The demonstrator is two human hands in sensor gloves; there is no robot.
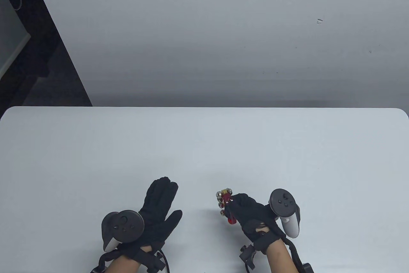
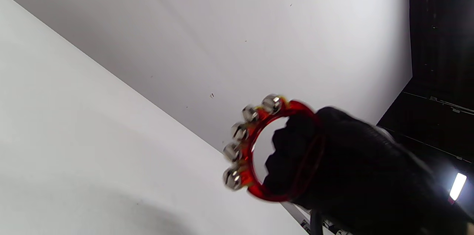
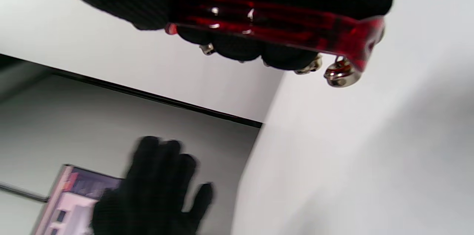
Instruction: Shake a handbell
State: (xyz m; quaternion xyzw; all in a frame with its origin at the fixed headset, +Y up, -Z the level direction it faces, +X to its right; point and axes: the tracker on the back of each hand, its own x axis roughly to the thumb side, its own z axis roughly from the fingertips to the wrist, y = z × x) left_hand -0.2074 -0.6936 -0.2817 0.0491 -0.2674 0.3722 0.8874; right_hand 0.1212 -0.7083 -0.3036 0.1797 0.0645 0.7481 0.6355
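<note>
The handbell (image 1: 226, 205) is a red plastic ring with several small silver bells along its outer edge. My right hand (image 1: 247, 210) grips the ring's handle side and holds it above the white table (image 1: 204, 145), bells pointing left. In the left wrist view the ring (image 2: 259, 146) shows face-on, with my right hand's fingers (image 2: 296, 153) curled through it. In the right wrist view the red handle (image 3: 277, 23) lies across my closed fingers. My left hand (image 1: 156, 209) is flat and empty, fingers stretched out, left of the bell; it also shows in the right wrist view (image 3: 155, 186).
The table's far edge (image 1: 204, 107) runs across the middle of the table view, with a grey wall (image 1: 223, 30) behind. A dark area (image 1: 32, 62) lies at the far left.
</note>
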